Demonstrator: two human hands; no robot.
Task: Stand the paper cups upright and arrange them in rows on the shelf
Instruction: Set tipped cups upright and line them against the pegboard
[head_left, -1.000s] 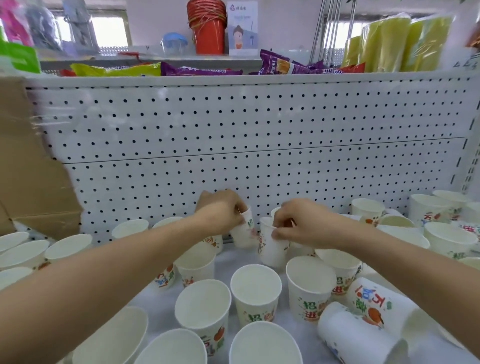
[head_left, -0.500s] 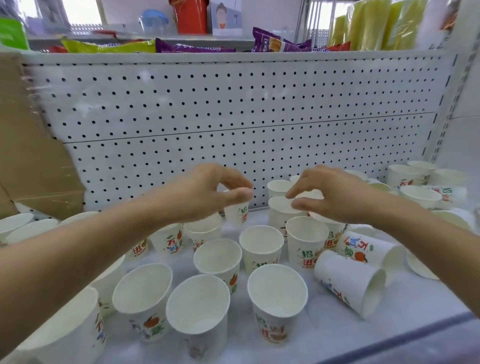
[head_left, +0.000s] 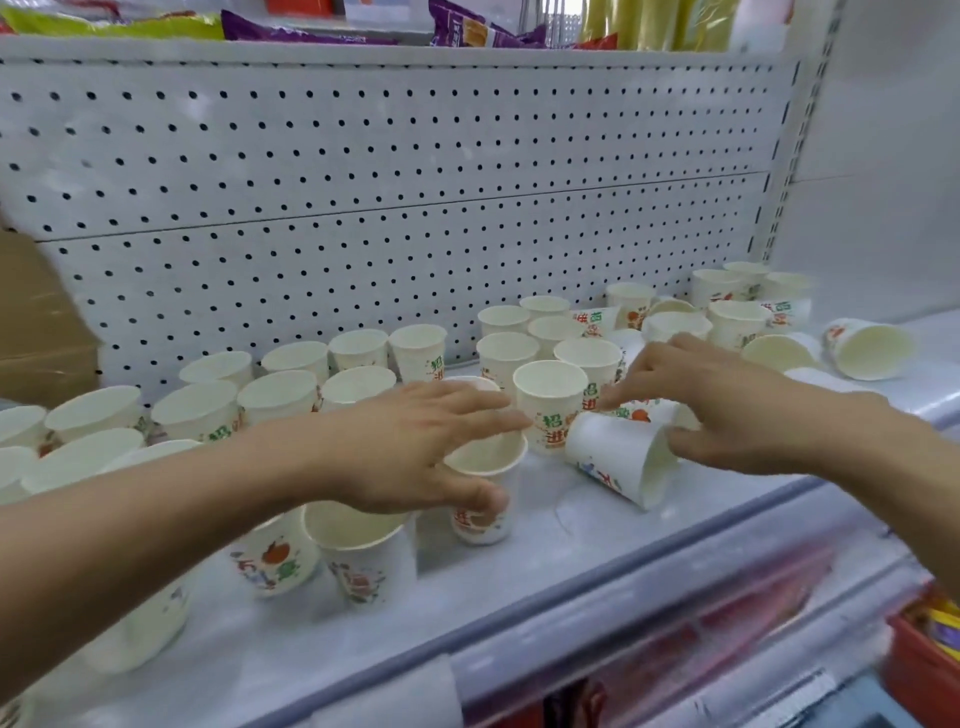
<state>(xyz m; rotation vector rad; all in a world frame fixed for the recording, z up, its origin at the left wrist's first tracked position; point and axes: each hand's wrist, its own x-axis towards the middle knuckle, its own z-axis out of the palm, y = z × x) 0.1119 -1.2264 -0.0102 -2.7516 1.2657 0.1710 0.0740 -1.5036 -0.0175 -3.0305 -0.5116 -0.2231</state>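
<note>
Dozens of paper cups (head_left: 549, 400), white with thin rolled rims and red, green and orange printing on tapered walls, crowd a smooth, pale white shelf (head_left: 519, 587) backed by a white perforated metal panel (head_left: 395, 156) of evenly spaced round holes. Most stand upright, in loose rows toward the left and middle; several lie on their sides at the right, one tipped cup (head_left: 867, 348) well apart near the shelf's end. The left hand (head_left: 410, 441) lies over an upright front cup (head_left: 480, 525), thumb against its near wall, fingers straight across its mouth; whether it grips cannot be told through the blur. The right hand (head_left: 727, 410) is spread, fingers extended, thumb at the rim of a fallen cup (head_left: 613, 457) whose mouth faces the shelf's front edge. A brown cardboard box (head_left: 36, 332) sits at the far left. Above, an upper shelf holds glossy purple snack bags (head_left: 467, 31) and yellow-green packets (head_left: 670, 23). A translucent price rail (head_left: 675, 587) runs along the shelf's front edge.
</note>
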